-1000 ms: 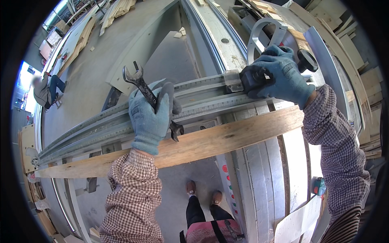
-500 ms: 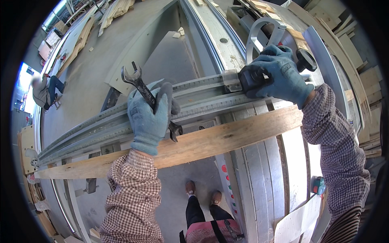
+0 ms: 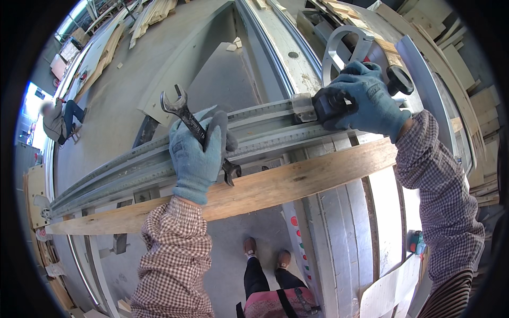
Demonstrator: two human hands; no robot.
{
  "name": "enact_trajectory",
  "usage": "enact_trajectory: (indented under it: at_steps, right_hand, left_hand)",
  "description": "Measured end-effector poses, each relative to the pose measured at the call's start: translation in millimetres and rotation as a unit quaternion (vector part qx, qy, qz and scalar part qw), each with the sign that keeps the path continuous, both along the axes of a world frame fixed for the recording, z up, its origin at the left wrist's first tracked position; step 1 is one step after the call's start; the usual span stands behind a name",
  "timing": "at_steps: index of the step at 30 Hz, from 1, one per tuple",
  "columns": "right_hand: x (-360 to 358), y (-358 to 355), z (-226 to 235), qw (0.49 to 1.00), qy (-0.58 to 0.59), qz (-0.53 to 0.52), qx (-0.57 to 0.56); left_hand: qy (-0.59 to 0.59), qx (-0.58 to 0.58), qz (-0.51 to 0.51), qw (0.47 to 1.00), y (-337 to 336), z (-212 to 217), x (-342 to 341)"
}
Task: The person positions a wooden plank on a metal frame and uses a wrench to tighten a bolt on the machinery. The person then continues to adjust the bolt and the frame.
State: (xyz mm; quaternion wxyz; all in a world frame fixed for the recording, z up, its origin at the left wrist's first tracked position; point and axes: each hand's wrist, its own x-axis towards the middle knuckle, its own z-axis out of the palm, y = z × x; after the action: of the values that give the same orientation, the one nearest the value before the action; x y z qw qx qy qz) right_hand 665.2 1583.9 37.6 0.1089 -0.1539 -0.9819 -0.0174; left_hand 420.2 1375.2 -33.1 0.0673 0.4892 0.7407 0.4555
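My left hand [image 3: 195,151], in a blue work glove, is closed round a dark open-ended wrench [image 3: 192,124]. One jaw of it points up and away, the other pokes out below the glove. The hand is over a long metal rail with ruler markings [image 3: 260,142]. Farther right, my right hand [image 3: 366,98], gloved the same way, grips a black knob [image 3: 334,107] on a clamp block at the rail's end. Part of the knob is hidden by the fingers. A wooden plank [image 3: 297,177] lies across the near side of the rail.
Another black knob [image 3: 398,79] and a grey metal bracket [image 3: 339,45] stand beyond my right hand. Machine panels with coloured buttons [image 3: 298,233] are below the plank. Stacked boards [image 3: 151,18] lie at the far left, where a person [image 3: 63,119] sits.
My left hand and the wrench have shifted very slightly to the right. The right hand stays on the black knob.
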Motion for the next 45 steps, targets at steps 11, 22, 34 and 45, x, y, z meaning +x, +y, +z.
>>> enact_trajectory:
  at_steps: [11, 22, 34, 45]
  right_hand:
    - [4, 5, -1, 0.999, 0.006, -0.017, -0.029]
    - [2, 4, 2, 1.0, -0.006, -0.006, -0.011]
    - [3, 3, 1, 1.0, 0.013, 0.014, -0.013]
    - [3, 4, 0, 1.0, 0.012, 0.02, 0.0]
  left_hand:
    - [0.018, 0.008, 0.009, 1.0, 0, -6, -2]
    - [0.012, 0.015, -0.002, 1.0, 0, -1, -1]
    - [0.021, 0.03, -0.009, 0.999, 0, -5, 1]
    - [0.083, 0.02, -0.054, 0.995, -1, -8, -4]
